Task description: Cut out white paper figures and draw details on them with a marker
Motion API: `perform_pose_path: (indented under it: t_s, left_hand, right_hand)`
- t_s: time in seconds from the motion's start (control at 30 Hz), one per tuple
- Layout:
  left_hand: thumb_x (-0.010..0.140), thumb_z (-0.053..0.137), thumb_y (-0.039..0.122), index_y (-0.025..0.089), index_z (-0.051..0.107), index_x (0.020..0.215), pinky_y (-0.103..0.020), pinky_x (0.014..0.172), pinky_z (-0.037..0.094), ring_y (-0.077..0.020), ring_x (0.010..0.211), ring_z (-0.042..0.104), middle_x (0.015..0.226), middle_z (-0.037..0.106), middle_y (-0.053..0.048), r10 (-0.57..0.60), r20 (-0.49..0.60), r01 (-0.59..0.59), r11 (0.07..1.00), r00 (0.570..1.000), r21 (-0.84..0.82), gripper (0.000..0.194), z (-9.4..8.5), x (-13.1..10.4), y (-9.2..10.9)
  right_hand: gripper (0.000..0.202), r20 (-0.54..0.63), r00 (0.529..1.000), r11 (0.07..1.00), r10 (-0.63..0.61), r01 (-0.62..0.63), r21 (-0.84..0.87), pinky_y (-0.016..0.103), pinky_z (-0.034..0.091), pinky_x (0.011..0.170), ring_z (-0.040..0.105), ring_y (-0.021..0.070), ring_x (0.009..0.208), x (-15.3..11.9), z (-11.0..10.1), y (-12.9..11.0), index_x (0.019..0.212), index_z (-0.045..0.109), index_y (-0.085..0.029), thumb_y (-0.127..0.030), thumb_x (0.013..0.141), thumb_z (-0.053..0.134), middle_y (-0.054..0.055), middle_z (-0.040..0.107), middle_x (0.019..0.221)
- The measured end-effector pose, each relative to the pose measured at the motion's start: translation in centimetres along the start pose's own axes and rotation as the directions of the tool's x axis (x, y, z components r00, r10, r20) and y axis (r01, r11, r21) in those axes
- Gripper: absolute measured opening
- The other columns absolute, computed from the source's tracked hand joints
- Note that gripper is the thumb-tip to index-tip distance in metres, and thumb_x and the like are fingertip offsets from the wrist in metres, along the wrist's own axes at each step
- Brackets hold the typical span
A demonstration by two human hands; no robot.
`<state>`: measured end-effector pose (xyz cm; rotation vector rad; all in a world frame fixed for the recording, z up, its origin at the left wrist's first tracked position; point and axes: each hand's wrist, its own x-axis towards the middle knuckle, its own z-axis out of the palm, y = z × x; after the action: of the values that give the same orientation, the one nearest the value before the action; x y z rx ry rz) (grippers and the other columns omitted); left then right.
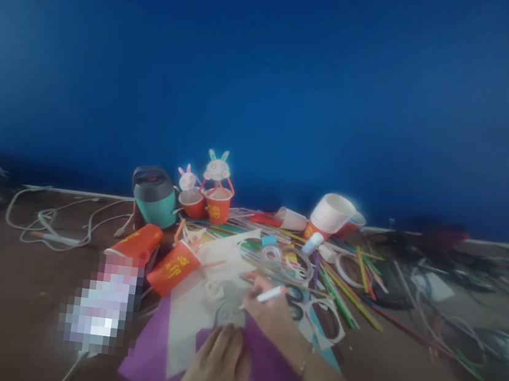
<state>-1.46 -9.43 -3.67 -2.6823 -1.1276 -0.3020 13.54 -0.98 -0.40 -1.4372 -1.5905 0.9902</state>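
Observation:
My right hand (263,306) grips a white marker (271,294) with a reddish end, its tip low over a small pale paper cutout (230,316) with drawn lines on it. Across the lower edge of that cutout lies my left hand (219,362), fingers stretched flat and pressing it down. Beneath both hands are purple paper (149,344) and a white sheet (185,324). Black scissors handles (295,311) show just beyond my right wrist. Left of the white sheet, an orange-red paper cup (173,269) with yellow characters lies tilted.
At the back stand a teal jug (155,202), red cups with a paper rabbit (217,169), and stacked paper cups (333,212). Coloured sticks (339,290), tape (271,254) and a glue bottle (313,243) crowd the right. A lit phone (104,302) and white cable (56,237) lie left.

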Motion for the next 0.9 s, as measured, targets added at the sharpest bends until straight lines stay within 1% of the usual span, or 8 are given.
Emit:
perform_pose_path:
  t_s: [0.17,0.27,0.37,0.53,0.67,0.73,0.83,0.9]
  left_hand:
    - [0.094,0.044,0.03,0.017,0.059,0.118,-0.036,0.092,0.04,-0.0244,0.112,0.05,0.119,0.06,-0.01,0.003,0.07,-0.001,1.0,0.998,-0.028,0.032,0.2,-0.1,0.1]
    - [0.093,0.045,0.03,0.017,0.059,0.118,-0.036,0.093,0.04,-0.0243,0.112,0.05,0.119,0.06,-0.011,0.003,0.069,-0.001,1.0,0.998,-0.027,0.031,0.2,-0.1,0.1]
    - [0.094,0.043,0.031,0.017,0.059,0.116,-0.035,0.093,0.04,-0.0242,0.111,0.051,0.118,0.061,-0.01,0.006,0.021,-0.006,1.0,1.0,-0.016,0.031,0.1,-0.1,0.0]
    - [0.095,0.041,0.033,0.018,0.06,0.115,-0.035,0.093,0.041,-0.0241,0.111,0.052,0.118,0.062,-0.009,0.02,-0.008,-0.02,1.0,1.0,-0.004,0.032,0.2,-0.1,-0.1]
    - [0.094,0.043,0.029,0.018,0.06,0.114,-0.034,0.095,0.04,-0.0234,0.115,0.05,0.119,0.061,-0.008,0.027,-0.056,-0.028,0.999,0.998,-0.019,0.028,0.5,0.0,-0.1]
    - [0.094,0.044,0.029,0.018,0.061,0.112,-0.034,0.096,0.04,-0.0232,0.116,0.049,0.118,0.061,-0.008,0.027,-0.075,-0.03,0.999,0.997,-0.037,0.027,0.5,0.1,-0.1]
    - [0.094,0.044,0.028,0.017,0.061,0.109,-0.034,0.097,0.039,-0.0232,0.117,0.049,0.116,0.061,-0.008,0.024,-0.119,-0.032,0.997,0.993,-0.066,0.026,0.5,0.2,0.0]
    - [0.094,0.043,0.029,0.017,0.061,0.108,-0.034,0.096,0.04,-0.0233,0.117,0.049,0.115,0.061,-0.008,0.014,-0.137,-0.023,0.997,0.99,-0.07,0.026,0.4,0.2,0.1]
  right_hand:
    - [0.024,-0.018,1.0,1.0,-0.011,0.01,-0.007,0.024,0.045,0.055,0.052,0.014,0.053,0.0,0.1,0.1,0.091,0.065,-0.019,-0.021,0.071,0.053,-0.006,0.053,0.057]
    - [0.006,-0.037,0.999,1.0,-0.003,0.003,0.01,0.027,0.047,0.062,0.06,0.0174,0.064,0.0,0.0,0.0,0.07,0.059,-0.02,-0.022,0.071,0.054,0.0,0.064,0.069]
    - [0.017,-0.057,0.998,1.0,0.006,-0.004,0.028,0.032,0.048,0.07,0.065,0.0225,0.079,0.1,-0.3,-0.1,0.058,0.045,-0.022,-0.023,0.072,0.054,0.007,0.07,0.085]
    - [0.022,-0.083,0.997,0.997,0.004,0.002,0.074,0.033,0.048,0.066,0.063,0.0215,0.072,0.3,-0.4,0.0,0.057,0.04,-0.024,-0.025,0.076,0.052,0.007,0.07,0.079]
    - [0.029,-0.089,0.995,0.985,0.037,-0.021,0.17,0.029,0.047,0.054,0.056,0.0169,0.052,0.4,-0.2,0.4,0.056,0.039,-0.025,-0.034,0.08,0.051,0.0,0.061,0.056]
    - [0.027,-0.077,0.997,0.979,0.014,0.001,0.202,0.029,0.048,0.057,0.061,0.019,0.062,0.4,0.0,0.5,0.057,0.041,-0.025,-0.035,0.077,0.055,0.001,0.062,0.059]
    - [0.018,-0.015,0.999,0.978,-0.036,0.038,0.206,0.03,0.05,0.07,0.063,0.0239,0.09,0.3,0.4,0.8,0.061,0.047,-0.023,-0.029,0.07,0.061,0.004,0.066,0.073]
    - [0.016,-0.023,0.999,0.985,-0.045,0.048,0.163,0.03,0.049,0.072,0.063,0.023,0.088,0.2,0.6,0.9,0.062,0.048,-0.023,-0.027,0.07,0.061,0.003,0.066,0.074]
